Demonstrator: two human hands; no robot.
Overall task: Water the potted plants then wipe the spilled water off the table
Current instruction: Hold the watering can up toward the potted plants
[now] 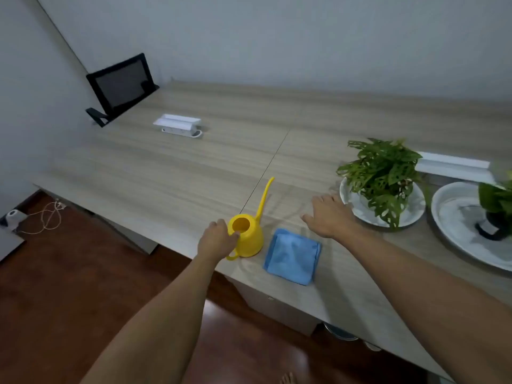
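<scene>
1. Yellow watering can [247, 241] stands at the table [194, 167] edge, left hand [217, 241] fingers curled round its handle.
2. Right hand [331, 217], fingers spread, is between blue cloth [292, 256] and potted plant [383, 173].

Pale wall [277, 37], reddish wooden floor [69, 286]

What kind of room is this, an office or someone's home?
Probably an office or study: a long wooden desk, a black mesh chair at its far end, and a white power strip lying on top.
</scene>
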